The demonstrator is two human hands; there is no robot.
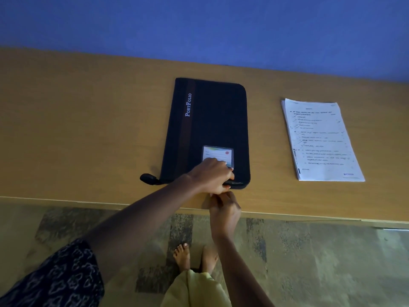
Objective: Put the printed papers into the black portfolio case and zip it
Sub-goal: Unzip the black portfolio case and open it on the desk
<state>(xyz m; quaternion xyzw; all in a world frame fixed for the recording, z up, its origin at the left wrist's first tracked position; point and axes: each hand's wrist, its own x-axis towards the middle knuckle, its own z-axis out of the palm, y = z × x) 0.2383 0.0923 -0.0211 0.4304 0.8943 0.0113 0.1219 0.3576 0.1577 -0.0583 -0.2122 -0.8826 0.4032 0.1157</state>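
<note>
The black portfolio case (212, 120) lies flat and closed on the wooden table (88, 129), with white "PortFolio" lettering and a card window near its front edge. My left hand (211, 175) presses down on the case's near right corner, fingers curled over the edge. My right hand (223, 207) sits just below it at the table's front edge, fingertips pinched at the case's edge; what they pinch is hidden. The stack of printed papers (321, 140) lies on the table to the right of the case, apart from both hands.
A black zipper tab or strap end (148, 178) sticks out at the case's near left corner. A blue wall (199, 25) runs behind the table. Below the table edge are a patterned floor and my bare feet (194, 255).
</note>
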